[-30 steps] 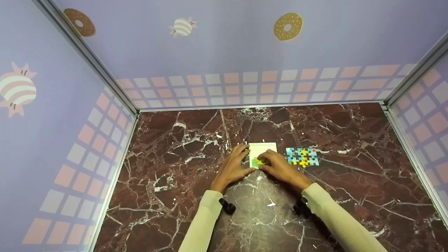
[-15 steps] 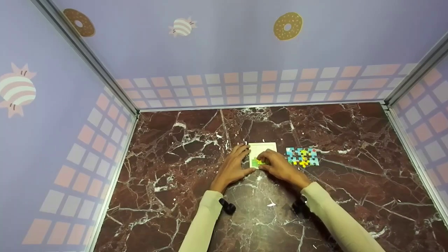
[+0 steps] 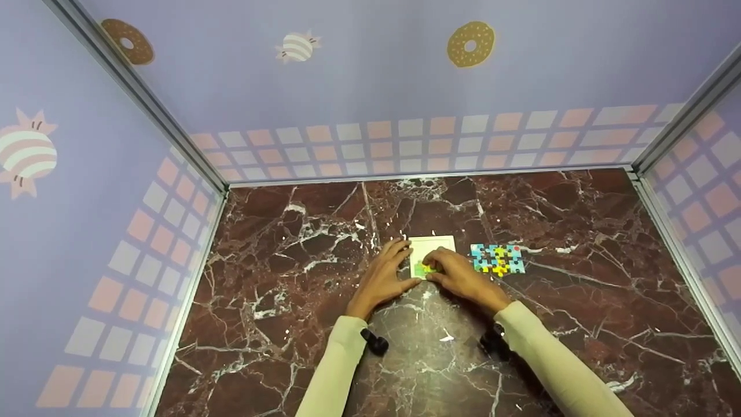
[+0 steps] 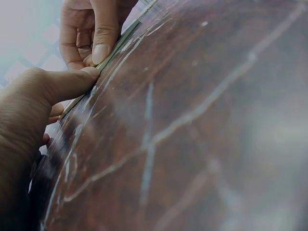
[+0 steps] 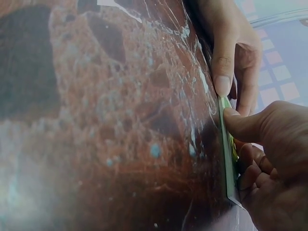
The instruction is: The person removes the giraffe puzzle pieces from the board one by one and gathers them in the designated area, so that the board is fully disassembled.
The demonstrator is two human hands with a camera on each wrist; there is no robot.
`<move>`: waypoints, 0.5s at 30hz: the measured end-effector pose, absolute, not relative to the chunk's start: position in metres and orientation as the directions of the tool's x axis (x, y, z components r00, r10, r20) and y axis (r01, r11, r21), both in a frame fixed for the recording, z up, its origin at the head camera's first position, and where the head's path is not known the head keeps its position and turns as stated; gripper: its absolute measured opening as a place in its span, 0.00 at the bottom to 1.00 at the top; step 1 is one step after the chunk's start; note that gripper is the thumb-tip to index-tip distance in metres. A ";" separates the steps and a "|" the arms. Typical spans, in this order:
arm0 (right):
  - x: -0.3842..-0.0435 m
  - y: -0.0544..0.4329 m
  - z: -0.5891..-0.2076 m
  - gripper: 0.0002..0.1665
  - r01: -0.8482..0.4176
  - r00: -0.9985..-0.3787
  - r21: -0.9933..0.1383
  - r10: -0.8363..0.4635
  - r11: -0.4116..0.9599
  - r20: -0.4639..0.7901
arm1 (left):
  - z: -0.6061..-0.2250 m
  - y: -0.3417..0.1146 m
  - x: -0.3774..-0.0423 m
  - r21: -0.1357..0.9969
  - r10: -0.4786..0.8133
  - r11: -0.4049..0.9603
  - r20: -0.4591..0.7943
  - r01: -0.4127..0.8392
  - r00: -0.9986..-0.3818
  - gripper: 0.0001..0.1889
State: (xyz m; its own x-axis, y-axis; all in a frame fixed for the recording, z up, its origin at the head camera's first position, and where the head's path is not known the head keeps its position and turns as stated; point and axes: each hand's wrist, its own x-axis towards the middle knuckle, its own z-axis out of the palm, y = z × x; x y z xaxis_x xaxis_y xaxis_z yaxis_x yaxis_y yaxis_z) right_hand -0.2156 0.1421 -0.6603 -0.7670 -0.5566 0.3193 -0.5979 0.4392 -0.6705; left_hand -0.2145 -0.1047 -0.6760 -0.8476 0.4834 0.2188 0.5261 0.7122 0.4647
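1. While I watch from far away, I see a pale tray (image 3: 431,245) on the dark red table (image 3: 301,347), a little right of and below the middle of the head view.
2. I think this is a puzzle, and only a small part looks done. Green bits (image 3: 418,270) sit in the lower left of the tray.
3. Next to them is a yellow piece (image 3: 427,268), low in the tray. The right hand (image 3: 462,279) has its fingers bent round that piece and seems to grasp it, with its thumb by the tray's near edge. I can't tell if the piece is all the way in.
4. The left hand (image 3: 383,273) is not clenched. Its fingers lie nearly straight along the tray's left side, and its thumb touches the near edge. I guess it keeps the tray from sliding.
5. The top of the tray is bare, so I'd say most of the filling is left to do. The right hand hides the lower right part.
6. Blue and yellow pieces (image 3: 499,259) lie close together just right of the tray. I think those must go in too.
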 end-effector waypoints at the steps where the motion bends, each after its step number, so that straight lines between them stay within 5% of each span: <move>1: -0.217 0.143 -0.664 0.15 -0.610 -0.759 -0.668 -0.555 0.425 0.340 | -0.676 -0.105 -0.214 0.463 0.484 0.713 0.218 0.527 -0.847 0.42; 7: -0.219 0.143 -0.671 0.16 -0.635 -0.746 -0.659 -0.541 0.404 0.388 | -0.675 -0.105 -0.215 0.460 0.489 0.711 0.219 0.531 -0.845 0.42; 15: -0.210 0.138 -0.652 0.15 -0.539 -0.812 -0.678 -0.523 0.500 0.260 | -0.675 -0.104 -0.214 0.452 0.493 0.709 0.233 0.542 -0.838 0.42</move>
